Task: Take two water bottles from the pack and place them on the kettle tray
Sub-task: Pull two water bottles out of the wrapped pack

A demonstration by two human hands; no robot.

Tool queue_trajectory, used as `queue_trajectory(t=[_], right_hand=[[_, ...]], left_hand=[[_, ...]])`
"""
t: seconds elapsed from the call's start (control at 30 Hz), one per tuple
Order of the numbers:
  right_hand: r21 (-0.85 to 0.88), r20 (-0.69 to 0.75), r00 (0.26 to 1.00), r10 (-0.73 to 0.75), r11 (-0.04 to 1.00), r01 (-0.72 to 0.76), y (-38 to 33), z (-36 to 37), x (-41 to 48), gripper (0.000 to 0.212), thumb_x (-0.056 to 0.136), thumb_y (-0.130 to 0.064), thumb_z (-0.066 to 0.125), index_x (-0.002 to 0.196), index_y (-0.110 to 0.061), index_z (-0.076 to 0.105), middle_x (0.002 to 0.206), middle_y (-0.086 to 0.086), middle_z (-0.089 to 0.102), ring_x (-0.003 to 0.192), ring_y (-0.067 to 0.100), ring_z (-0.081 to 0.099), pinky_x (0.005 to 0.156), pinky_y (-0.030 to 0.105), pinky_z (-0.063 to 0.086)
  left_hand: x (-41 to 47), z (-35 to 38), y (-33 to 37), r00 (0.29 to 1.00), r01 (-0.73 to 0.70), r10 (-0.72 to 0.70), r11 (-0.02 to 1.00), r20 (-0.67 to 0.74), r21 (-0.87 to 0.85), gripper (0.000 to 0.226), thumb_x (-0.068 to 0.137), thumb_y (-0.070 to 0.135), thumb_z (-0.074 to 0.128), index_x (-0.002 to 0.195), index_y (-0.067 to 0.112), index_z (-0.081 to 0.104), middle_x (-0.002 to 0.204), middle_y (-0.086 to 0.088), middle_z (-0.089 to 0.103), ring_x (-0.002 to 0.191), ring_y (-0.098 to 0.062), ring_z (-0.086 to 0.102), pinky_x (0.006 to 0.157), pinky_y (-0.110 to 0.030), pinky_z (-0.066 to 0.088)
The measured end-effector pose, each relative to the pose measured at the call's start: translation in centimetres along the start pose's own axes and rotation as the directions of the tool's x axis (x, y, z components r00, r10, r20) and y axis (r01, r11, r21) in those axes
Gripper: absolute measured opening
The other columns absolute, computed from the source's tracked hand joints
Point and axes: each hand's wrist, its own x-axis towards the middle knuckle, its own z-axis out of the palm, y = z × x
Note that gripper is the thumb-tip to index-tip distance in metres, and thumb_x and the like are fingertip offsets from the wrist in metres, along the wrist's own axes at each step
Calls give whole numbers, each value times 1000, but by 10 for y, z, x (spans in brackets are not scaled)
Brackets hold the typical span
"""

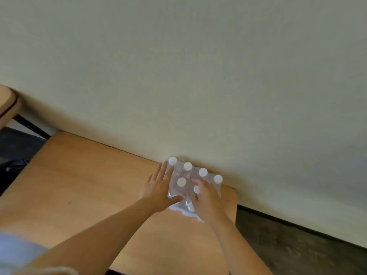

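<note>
A shrink-wrapped pack of water bottles [187, 176] with several white caps stands on a wooden table [79, 175], against the wall near the table's right end. My left hand [158, 187] lies flat against the pack's left side, fingers spread. My right hand [206, 199] rests on top of the pack's near right part, fingers curled around a bottle cap [196, 189] inside the wrap. The hand covers the bottle beneath. No kettle tray is in view.
A pale wall [198, 76] runs right behind the pack. The table's right edge ends just past the pack, with dark floor [297, 245] beyond it. Another wooden surface [6, 104] shows at the far left.
</note>
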Motion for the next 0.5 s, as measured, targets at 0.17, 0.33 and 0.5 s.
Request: queue_trajectory(t=[0.17,0.33,0.5], right_hand=[[-178,-21,995,-100,980,95,-11,20,37,35,94,-16,57,127,-27,61,118,-3,69,108,22,59,92,37,46],[-386,4,998,-56,921,53,-5,45,55,41,93,-42,51,135,-41,50,123,-12,66,113,22,51,90,41,38],[-395,-36,999,-30,918,13,2,66,62,40,94,-40,54,133,-39,52,120,-11,68,116,20,53,93,40,34]], left_hand=[[24,18,-15,988,-146,151,979,-24,146,124,68,93,27,150,18,-29,160,0,-38,146,-20,-34,126,-38,1],[31,37,-20,978,-190,198,975,-65,112,123,64,92,19,147,18,-33,155,1,-44,146,-24,-36,126,-39,2],[34,43,-22,968,-220,228,973,-108,74,120,67,85,32,142,25,-40,153,4,-47,148,-24,-34,126,-39,7]])
